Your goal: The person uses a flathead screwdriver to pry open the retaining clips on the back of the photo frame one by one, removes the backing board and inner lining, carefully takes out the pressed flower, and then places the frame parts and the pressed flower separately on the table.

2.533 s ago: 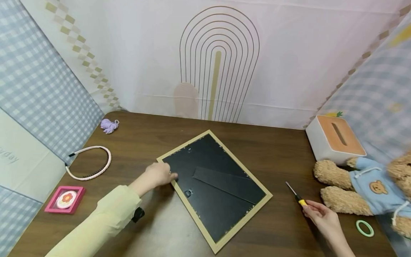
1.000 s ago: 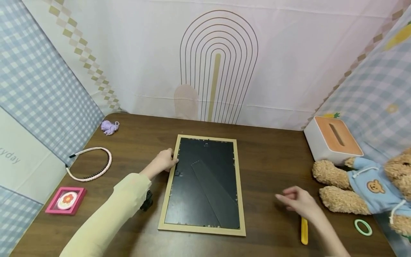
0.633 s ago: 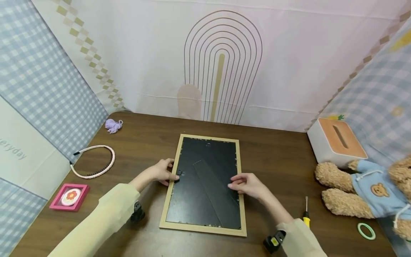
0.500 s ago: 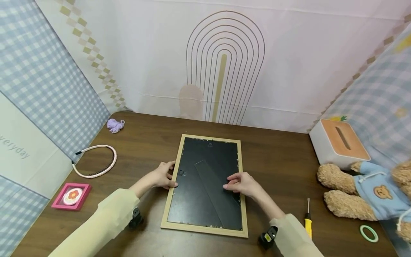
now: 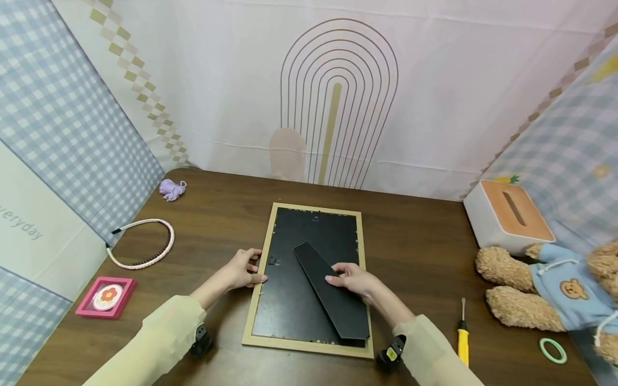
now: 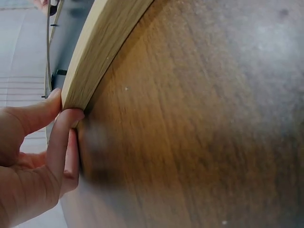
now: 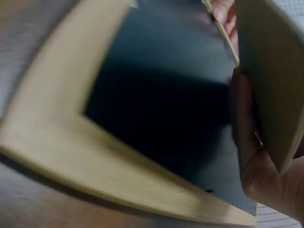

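A picture frame (image 5: pixel 289 345) with a pale wooden rim and black backing lies face down on the table. My left hand (image 5: pixel 240 269) grips its left side; in the left wrist view, the thumb is at the upper edge of the wooden rim (image 6: pixel 97 47) and a finger at its side. The black easel stand (image 5: pixel 333 303) on the backing is tilted up, its lower end raised. My right hand (image 5: pixel 356 280) holds the stand by its right edge. In the right wrist view, fingers (image 7: pixel 243 107) lie behind the raised stand (image 7: pixel 273 80), above the backing.
A yellow-handled screwdriver (image 5: pixel 463 343) lies right of the frame, near a green ring (image 5: pixel 552 350), a teddy bear (image 5: pixel 572 287) and a tissue box (image 5: pixel 502 225). At left are a headband (image 5: pixel 169 241), a pink box (image 5: pixel 107 297) and purple yarn (image 5: pixel 171 189).
The frame has been turned upright by the left hand. My right hand has put down the screwdriver, moved left to the frame, and lifted the easel stand from the backing.
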### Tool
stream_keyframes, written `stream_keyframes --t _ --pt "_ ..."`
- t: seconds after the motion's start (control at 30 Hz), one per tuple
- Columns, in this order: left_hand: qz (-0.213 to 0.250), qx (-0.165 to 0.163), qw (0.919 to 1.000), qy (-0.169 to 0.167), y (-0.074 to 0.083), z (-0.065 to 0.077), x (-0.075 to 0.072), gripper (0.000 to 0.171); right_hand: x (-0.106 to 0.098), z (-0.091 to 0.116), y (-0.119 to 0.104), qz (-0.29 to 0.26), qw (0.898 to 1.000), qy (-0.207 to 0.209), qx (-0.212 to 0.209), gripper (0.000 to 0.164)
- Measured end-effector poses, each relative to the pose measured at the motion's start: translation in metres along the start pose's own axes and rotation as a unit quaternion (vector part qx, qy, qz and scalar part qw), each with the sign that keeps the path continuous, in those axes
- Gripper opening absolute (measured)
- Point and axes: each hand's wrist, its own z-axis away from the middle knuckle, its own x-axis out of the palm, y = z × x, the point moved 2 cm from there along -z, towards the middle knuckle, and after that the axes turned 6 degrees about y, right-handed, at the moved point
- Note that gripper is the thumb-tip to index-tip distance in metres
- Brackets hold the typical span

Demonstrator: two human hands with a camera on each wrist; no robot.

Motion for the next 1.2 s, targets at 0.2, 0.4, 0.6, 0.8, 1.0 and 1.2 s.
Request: stream_keyframes --t 0.2,0.4,0.6,0.8,1.0,1.2 --pt "0.024 -0.006 0.9994 -0.026 -0.001 0.001 -0.001 0.067 0.001 0.005 0.007 -0.055 0.998 -0.006 -0.015 0.026" --pt "0.042 -0.012 0.9985 -0.032 -0.001 0.002 0.000 0.067 -0.002 0.008 0.003 -0.081 0.997 -0.016 0.002 0.018" --pt "0.069 -0.003 0.9965 -0.048 -0.003 0.002 0.000 0.066 -0.008 0.012 0.001 -0.099 0.995 -0.018 0.020 0.008" --pt "0.069 0.003 0.9961 -0.056 -0.004 0.000 -0.003 0.066 -0.014 0.015 -0.011 -0.088 0.996 -0.006 0.012 0.020" --pt "0.072 -0.006 0.9960 -0.052 -0.004 -0.001 -0.003 0.068 -0.018 0.011 -0.022 -0.083 0.996 0.018 0.023 0.012" --pt "0.080 -0.010 0.9951 -0.058 -0.002 -0.002 -0.003 0.067 -0.010 -0.004 -0.024 -0.050 0.997 0.047 0.029 0.024"
